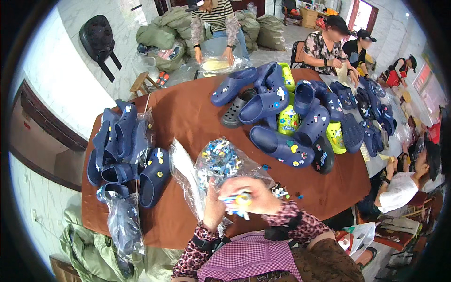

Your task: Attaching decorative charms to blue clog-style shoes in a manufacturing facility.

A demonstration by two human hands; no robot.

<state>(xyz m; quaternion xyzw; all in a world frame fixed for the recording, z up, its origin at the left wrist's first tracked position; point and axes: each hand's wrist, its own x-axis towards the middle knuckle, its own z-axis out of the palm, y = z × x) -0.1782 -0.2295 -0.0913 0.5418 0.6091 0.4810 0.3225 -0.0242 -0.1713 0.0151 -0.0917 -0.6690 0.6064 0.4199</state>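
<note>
At the near edge of the brown-covered table, my two hands meet in front of a clear plastic bag [217, 157] of small colourful shoe charms. My right hand [258, 192] is closed around several blue, white and yellow charms [242, 203], slightly blurred. Beside it my left hand [213, 207] is upright at the bag's near edge; its fingers are mostly hidden, so its grip is unclear. A white item in clear plastic [185, 171] lies to the left of the bag. Loose charms [280, 191] are scattered right of my right hand.
Navy clogs [155, 181] stand at the table's left, some in plastic [124, 221]. A heap of navy, lime and dark clogs [282, 141] covers the far right. Across the table a person [213, 23] handles a plastic bag; other people sit along the right. Bulky sacks [171, 28] stand behind.
</note>
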